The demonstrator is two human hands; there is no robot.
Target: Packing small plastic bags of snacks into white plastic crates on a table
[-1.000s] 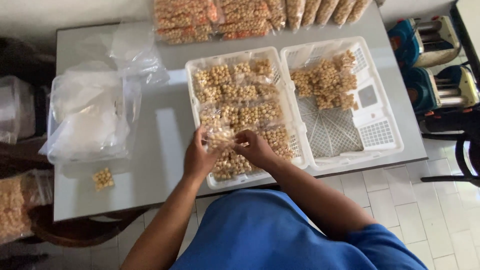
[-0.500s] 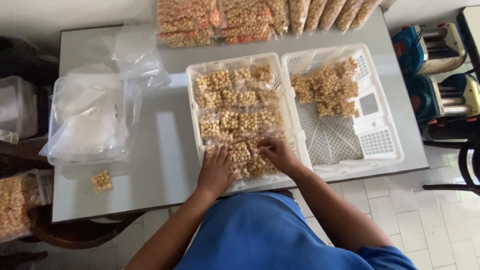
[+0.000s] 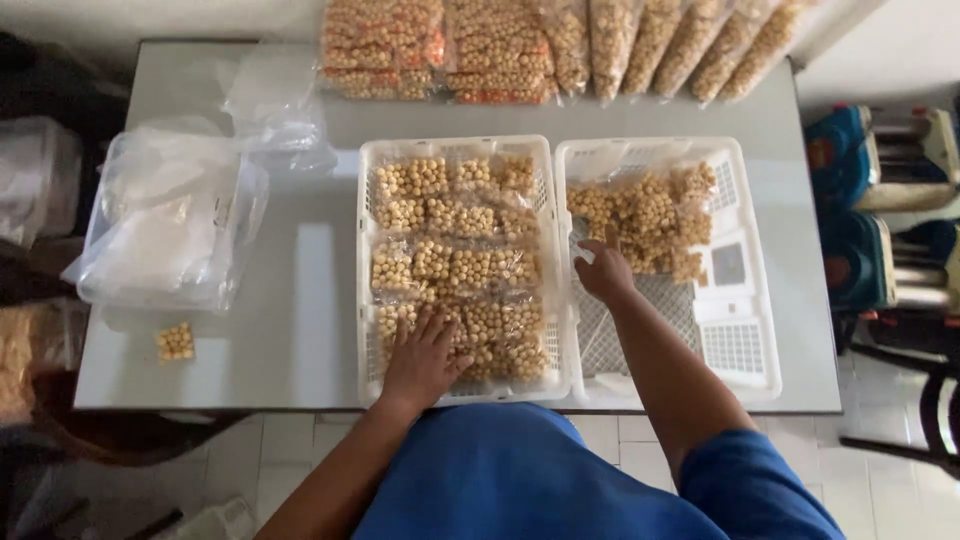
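Observation:
Two white plastic crates stand side by side on a grey table. The left crate [image 3: 364, 260] is filled with flat clear packets of small tan round snacks [image 3: 455, 265]. My left hand [image 3: 424, 357] lies flat, fingers spread, on the nearest packets in it. The right crate [image 3: 752, 330] holds a loose heap of the same packets [image 3: 650, 215] at its far end; its near part is bare mesh. My right hand [image 3: 604, 270] reaches into that crate, fingers touching the near edge of the heap, holding nothing that I can see.
Larger bags of the snacks [image 3: 500, 45] line the table's far edge. A clear bag of empty plastic wrappers [image 3: 165, 225] sits at the left, with one small packet [image 3: 175, 342] near the front left. Chairs [image 3: 880, 240] stand to the right of the table.
Both hands were together on the near packets in the left crate. My right hand has since moved right and forward into the right crate; my left hand stays pressed on the left crate's packets.

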